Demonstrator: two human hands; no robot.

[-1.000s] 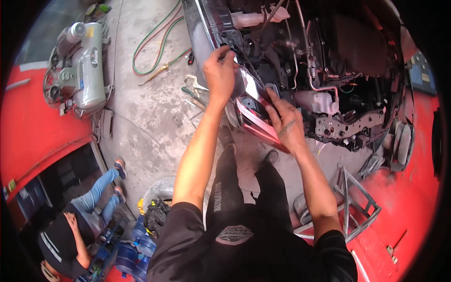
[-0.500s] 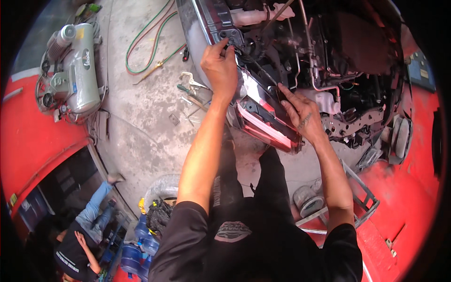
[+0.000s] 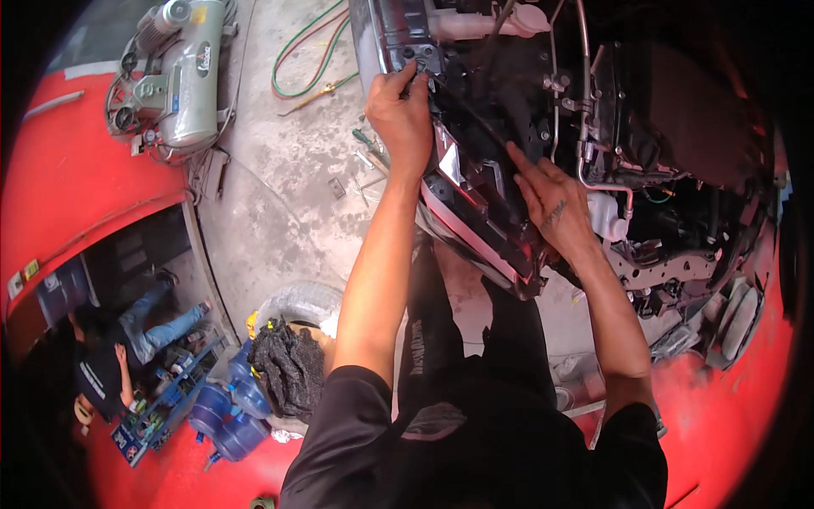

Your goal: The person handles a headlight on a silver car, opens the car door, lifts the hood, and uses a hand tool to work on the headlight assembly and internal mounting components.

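Note:
A headlight unit (image 3: 475, 216) with a black housing and a red-edged lens sits tilted at the front of the open engine bay (image 3: 644, 127). My left hand (image 3: 400, 114) grips its upper left corner, fingers curled over the top edge. My right hand (image 3: 551, 204) lies on the housing's right side, index finger stretched out and pressing on the black plastic. Both forearms reach up from the lower edge.
A grey air compressor (image 3: 174, 76) stands at upper left, with green and red hoses (image 3: 301, 59) on the concrete. Loose tools (image 3: 365, 165) lie by the car's front. A person (image 3: 127, 339) sits low at left beside blue water bottles (image 3: 229, 407) and a black rag (image 3: 288, 365).
The headlight unit has shifted up toward the engine bay. My left hand stayed on its top corner; my right hand slid along the housing with its finger stretched out.

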